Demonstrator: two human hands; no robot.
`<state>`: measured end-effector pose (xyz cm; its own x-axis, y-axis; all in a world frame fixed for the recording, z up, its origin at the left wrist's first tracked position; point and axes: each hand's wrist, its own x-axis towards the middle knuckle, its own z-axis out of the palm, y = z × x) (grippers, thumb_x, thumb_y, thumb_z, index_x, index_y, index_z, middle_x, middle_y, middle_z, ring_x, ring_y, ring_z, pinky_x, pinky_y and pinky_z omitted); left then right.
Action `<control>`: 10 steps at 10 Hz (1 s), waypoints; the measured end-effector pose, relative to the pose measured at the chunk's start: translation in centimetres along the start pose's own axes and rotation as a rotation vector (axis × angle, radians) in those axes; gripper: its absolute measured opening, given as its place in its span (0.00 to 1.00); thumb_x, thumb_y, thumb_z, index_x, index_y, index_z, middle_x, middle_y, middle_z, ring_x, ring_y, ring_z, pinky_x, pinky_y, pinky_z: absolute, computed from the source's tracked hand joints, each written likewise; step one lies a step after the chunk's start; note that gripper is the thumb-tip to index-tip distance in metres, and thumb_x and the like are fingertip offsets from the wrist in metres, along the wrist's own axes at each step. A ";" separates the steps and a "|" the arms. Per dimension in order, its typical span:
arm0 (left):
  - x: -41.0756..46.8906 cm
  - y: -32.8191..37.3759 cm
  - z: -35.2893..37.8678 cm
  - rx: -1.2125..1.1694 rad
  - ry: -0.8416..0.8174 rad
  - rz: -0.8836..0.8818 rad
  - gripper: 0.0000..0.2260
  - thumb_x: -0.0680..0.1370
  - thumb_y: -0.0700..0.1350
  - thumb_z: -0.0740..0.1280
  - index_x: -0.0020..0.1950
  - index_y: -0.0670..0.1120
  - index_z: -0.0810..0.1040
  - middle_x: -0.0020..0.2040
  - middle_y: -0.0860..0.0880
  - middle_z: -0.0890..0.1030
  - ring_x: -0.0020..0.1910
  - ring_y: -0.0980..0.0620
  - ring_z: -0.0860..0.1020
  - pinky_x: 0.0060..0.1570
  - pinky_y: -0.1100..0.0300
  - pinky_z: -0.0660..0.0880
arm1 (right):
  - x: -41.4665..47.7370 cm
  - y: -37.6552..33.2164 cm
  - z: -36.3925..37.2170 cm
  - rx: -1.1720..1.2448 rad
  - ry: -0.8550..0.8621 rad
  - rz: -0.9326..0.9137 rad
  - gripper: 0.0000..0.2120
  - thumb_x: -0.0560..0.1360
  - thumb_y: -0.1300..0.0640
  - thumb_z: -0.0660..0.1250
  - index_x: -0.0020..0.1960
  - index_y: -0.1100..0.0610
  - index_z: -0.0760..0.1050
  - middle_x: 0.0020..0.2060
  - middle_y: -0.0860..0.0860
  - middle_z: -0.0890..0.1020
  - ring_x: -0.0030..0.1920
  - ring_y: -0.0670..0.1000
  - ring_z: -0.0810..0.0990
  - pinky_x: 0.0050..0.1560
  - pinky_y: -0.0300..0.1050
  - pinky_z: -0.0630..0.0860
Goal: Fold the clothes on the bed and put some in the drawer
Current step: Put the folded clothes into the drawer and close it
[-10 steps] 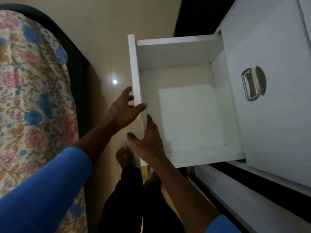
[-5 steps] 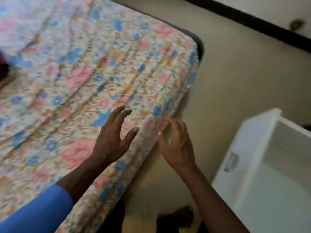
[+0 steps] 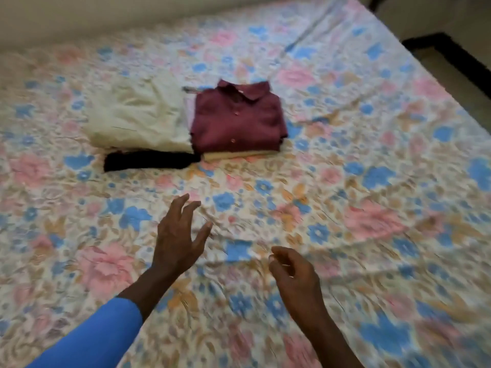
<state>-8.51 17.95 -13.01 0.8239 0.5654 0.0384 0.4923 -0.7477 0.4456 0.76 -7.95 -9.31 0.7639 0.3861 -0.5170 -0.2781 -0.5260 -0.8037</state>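
Observation:
A folded maroon shirt (image 3: 237, 120) lies on top of a small stack with a cream piece (image 3: 239, 154) under it, in the middle of the bed. Left of it sits a folded cream garment (image 3: 135, 119), and a black folded piece (image 3: 148, 161) lies in front of that. My left hand (image 3: 178, 237) hovers over the floral sheet (image 3: 358, 181) with fingers spread, well short of the clothes. My right hand (image 3: 292, 272) hangs to its right with fingers loosely curled, holding nothing. The drawer is out of view.
The bed's right edge (image 3: 435, 73) runs diagonally at the upper right, with pale floor (image 3: 467, 25) and a dark strip (image 3: 451, 57) beyond it. A wall (image 3: 79, 14) borders the far side of the bed.
The view has swung from the open white drawer across the bed's corner to the folded clothes. Both hands left the drawer's edge and now hover over the sheet.

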 end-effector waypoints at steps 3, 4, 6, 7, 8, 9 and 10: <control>10.8 -11.0 3.4 0.295 -0.014 -0.102 0.33 0.83 0.67 0.52 0.80 0.46 0.63 0.82 0.42 0.62 0.81 0.43 0.59 0.80 0.40 0.54 | 23.7 -16.9 10.3 0.722 0.172 0.335 0.34 0.73 0.51 0.78 0.72 0.59 0.68 0.66 0.62 0.79 0.63 0.61 0.82 0.61 0.57 0.81; 10.4 -11.3 4.2 0.299 0.027 -0.092 0.32 0.84 0.66 0.52 0.81 0.47 0.62 0.82 0.44 0.61 0.82 0.45 0.58 0.81 0.40 0.52 | 28.8 -19.2 11.7 0.817 0.326 0.392 0.39 0.59 0.47 0.85 0.65 0.54 0.73 0.52 0.58 0.84 0.46 0.63 0.87 0.43 0.63 0.85; 11.1 -11.8 5.2 0.295 0.024 -0.116 0.32 0.83 0.66 0.51 0.81 0.47 0.61 0.83 0.43 0.59 0.83 0.45 0.56 0.80 0.40 0.52 | 29.7 -21.4 11.8 0.874 0.292 0.342 0.33 0.65 0.57 0.83 0.66 0.57 0.74 0.53 0.58 0.84 0.48 0.63 0.85 0.36 0.63 0.84; 11.0 -11.7 5.2 0.308 -0.002 -0.126 0.32 0.83 0.65 0.52 0.81 0.47 0.61 0.82 0.43 0.60 0.83 0.45 0.57 0.80 0.40 0.52 | 29.2 -22.9 11.3 0.875 0.220 0.359 0.28 0.70 0.58 0.80 0.65 0.60 0.73 0.53 0.60 0.83 0.46 0.63 0.84 0.31 0.60 0.83; 10.9 -10.7 4.6 0.331 -0.003 -0.160 0.30 0.83 0.66 0.52 0.77 0.48 0.68 0.78 0.44 0.68 0.78 0.46 0.65 0.77 0.40 0.56 | 27.8 -25.1 10.2 0.895 0.184 0.382 0.21 0.73 0.59 0.77 0.63 0.61 0.76 0.50 0.60 0.84 0.43 0.63 0.84 0.26 0.58 0.81; 12.4 -4.4 2.4 -0.356 0.034 -0.513 0.33 0.80 0.74 0.49 0.58 0.51 0.82 0.58 0.48 0.83 0.54 0.49 0.82 0.63 0.44 0.73 | 24.1 -27.8 8.0 0.932 0.193 0.443 0.12 0.75 0.58 0.75 0.55 0.62 0.78 0.43 0.59 0.86 0.40 0.59 0.86 0.33 0.54 0.84; 14.5 0.1 0.0 -1.476 -0.077 -0.944 0.42 0.74 0.79 0.52 0.61 0.45 0.82 0.60 0.39 0.84 0.59 0.37 0.83 0.62 0.40 0.77 | 20.3 -28.3 6.2 0.974 0.181 0.503 0.12 0.76 0.58 0.74 0.52 0.63 0.75 0.43 0.60 0.85 0.43 0.60 0.86 0.37 0.55 0.86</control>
<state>3.51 26.05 -12.45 0.4633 0.5319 -0.7089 0.1592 0.7370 0.6569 20.51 19.51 1.14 0.4869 0.1376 -0.8625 -0.8582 0.2591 -0.4431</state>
